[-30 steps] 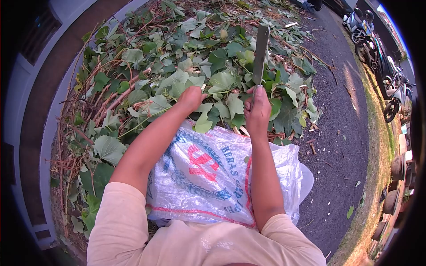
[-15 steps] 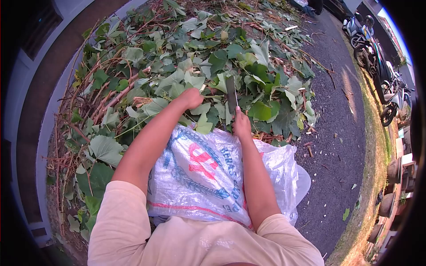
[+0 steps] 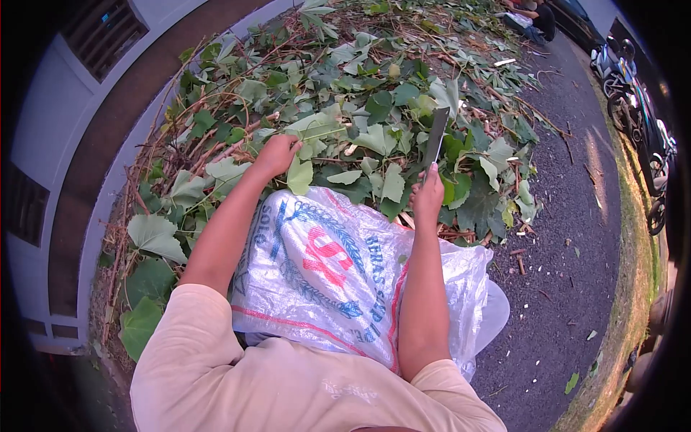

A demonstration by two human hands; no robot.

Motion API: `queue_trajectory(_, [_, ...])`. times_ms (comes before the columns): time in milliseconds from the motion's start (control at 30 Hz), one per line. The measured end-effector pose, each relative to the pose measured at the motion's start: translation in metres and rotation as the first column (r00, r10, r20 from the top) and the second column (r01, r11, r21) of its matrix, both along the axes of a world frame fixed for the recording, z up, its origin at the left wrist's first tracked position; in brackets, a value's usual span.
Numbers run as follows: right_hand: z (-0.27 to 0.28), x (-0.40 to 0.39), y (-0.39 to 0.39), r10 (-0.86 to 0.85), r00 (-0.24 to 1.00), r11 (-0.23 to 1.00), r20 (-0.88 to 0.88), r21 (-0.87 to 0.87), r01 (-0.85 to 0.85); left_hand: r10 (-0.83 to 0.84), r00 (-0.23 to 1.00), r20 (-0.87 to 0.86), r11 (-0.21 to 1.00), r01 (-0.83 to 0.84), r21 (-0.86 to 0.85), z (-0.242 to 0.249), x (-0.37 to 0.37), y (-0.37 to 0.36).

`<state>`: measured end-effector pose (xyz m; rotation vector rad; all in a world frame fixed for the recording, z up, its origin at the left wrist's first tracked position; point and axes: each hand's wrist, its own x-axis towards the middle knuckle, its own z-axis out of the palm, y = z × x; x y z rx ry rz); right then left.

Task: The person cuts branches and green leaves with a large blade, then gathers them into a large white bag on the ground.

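Observation:
In the head view, my right hand is closed around the handle of a large knife. Its long, dark blade points up and away from me, over the leaves and apart from my left hand. My left hand is closed on a leafy stem at the near edge of a heap of cut branches and leaves. One pale green leaf hangs just beside those fingers. A white woven plastic sack with blue and red print covers my lap below both forearms.
Dark asphalt runs along the right, scattered with small chips. Parked motorcycles line the far right side. A wall with vents borders the left. Another person is partly visible at the top right.
My right hand has moved the knife to the right, away from my left hand. My left hand has shifted left with the stem. The view has also turned slightly.

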<state>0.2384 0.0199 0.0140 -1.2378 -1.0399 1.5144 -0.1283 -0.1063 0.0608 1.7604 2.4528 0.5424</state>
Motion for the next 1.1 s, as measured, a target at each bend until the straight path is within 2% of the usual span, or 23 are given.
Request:
queue_trajectory(67, [-0.010,-0.003,0.001,0.021,0.999,0.999,-0.025,-0.029,-0.022,0.064,0.981,0.182,0.998,-0.065,0.000,0.038,-0.010,-0.042])
queue_trajectory(100, [-0.019,-0.006,0.003,0.031,0.999,0.999,-0.040,-0.043,-0.033,0.125,0.978,0.168,0.992,-0.125,-0.009,0.059,-0.014,-0.068])
queue_trajectory(167, [-0.033,-0.011,0.003,0.066,0.996,0.995,-0.065,-0.066,-0.070,0.130,0.991,-0.021,0.980,-0.125,0.158,0.099,-0.017,-0.122])
queue_trajectory(200, [-0.037,-0.013,0.004,0.085,0.993,0.993,-0.078,-0.071,-0.091,0.193,0.981,-0.031,0.970,-0.185,0.160,0.118,-0.022,-0.151])
queue_trajectory(267, [-0.045,-0.018,0.005,0.117,0.991,0.989,-0.069,-0.087,-0.123,0.214,0.950,-0.227,0.975,-0.195,0.102,0.150,-0.030,-0.207])
queue_trajectory(300, [-0.048,-0.019,0.004,0.136,0.990,0.986,-0.042,-0.089,-0.139,0.287,0.938,-0.193,0.957,-0.289,0.020,0.158,-0.038,-0.237])
queue_trajectory(333, [-0.047,-0.020,0.003,0.151,0.988,0.985,-0.016,-0.088,-0.151,0.320,0.926,-0.201,0.946,-0.323,0.019,0.158,-0.043,-0.272])
queue_trajectory(400, [-0.045,-0.021,0.000,0.164,0.986,0.981,0.001,-0.101,-0.163,0.369,0.847,-0.383,0.909,-0.414,-0.041,0.152,-0.049,-0.335])
queue_trajectory(433, [-0.046,-0.022,-0.001,0.170,0.985,0.980,0.000,-0.103,-0.169,0.382,0.839,-0.388,0.902,-0.429,-0.039,0.158,-0.039,-0.357])
queue_trajectory(500, [-0.047,-0.020,-0.002,0.187,0.982,0.977,0.007,-0.106,-0.185,0.531,0.760,-0.375,0.783,-0.609,-0.127,0.156,0.000,-0.403])
queue_trajectory(567, [-0.049,-0.018,-0.003,0.158,0.987,0.980,0.004,-0.119,-0.156,0.503,0.698,-0.511,0.766,-0.633,-0.110,0.128,0.038,-0.450])
queue_trajectory(633, [-0.056,-0.018,0.000,0.158,0.987,0.977,-0.011,-0.143,-0.158,0.560,0.748,-0.356,0.681,-0.661,-0.317,0.138,0.114,-0.455])
queue_trajectory(700, [-0.059,-0.024,0.002,0.160,0.987,0.972,-0.022,-0.170,-0.162,0.715,0.685,-0.136,0.587,-0.695,-0.415,0.126,0.165,-0.466])
queue_trajectory(733, [-0.059,-0.024,0.002,0.159,0.987,0.971,-0.018,-0.179,-0.160,0.732,0.668,-0.136,0.563,-0.705,-0.431,0.109,0.179,-0.480])
queue_trajectory(800, [-0.067,-0.026,0.006,0.191,0.981,0.962,-0.044,-0.190,-0.196,0.750,0.661,-0.019,0.585,-0.677,-0.446,0.076,0.201,-0.510])
queue_trajectory(833, [-0.067,-0.026,0.003,0.215,0.976,0.961,-0.029,-0.174,-0.216,0.775,0.631,0.038,0.584,-0.691,-0.426,0.082,0.211,-0.508])
queue_trajectory(867, [-0.066,-0.026,0.002,0.228,0.974,0.961,-0.017,-0.154,-0.227,0.779,0.625,0.045,0.576,-0.686,-0.443,0.081,0.210,-0.516])
queue_trajectory(933, [-0.062,-0.026,-0.001,0.245,0.969,0.957,0.017,-0.162,-0.239,0.720,0.693,-0.021,0.613,-0.650,-0.448,0.080,0.197,-0.530])
queue_trajectory(967, [-0.058,-0.025,-0.001,0.268,0.963,0.952,0.034,-0.161,-0.259,0.682,0.731,0.004,0.692,-0.644,-0.325,0.081,0.193,-0.531])
queue_trajectory(1000, [-0.056,-0.024,0.000,0.264,0.964,0.953,0.037,-0.164,-0.254,0.678,0.735,0.005,0.695,-0.639,-0.329,0.080,0.184,-0.530])
queue_trajectory(1067, [-0.055,-0.024,-0.002,0.284,0.958,0.950,0.042,-0.149,-0.275,0.782,0.480,0.398,0.591,-0.773,-0.230,0.078,0.166,-0.533])
queue_trajectory(1100, [-0.056,-0.023,0.000,0.282,0.959,0.949,0.035,-0.159,-0.273,0.789,0.470,0.396,0.583,-0.777,-0.239,0.083,0.157,-0.532])
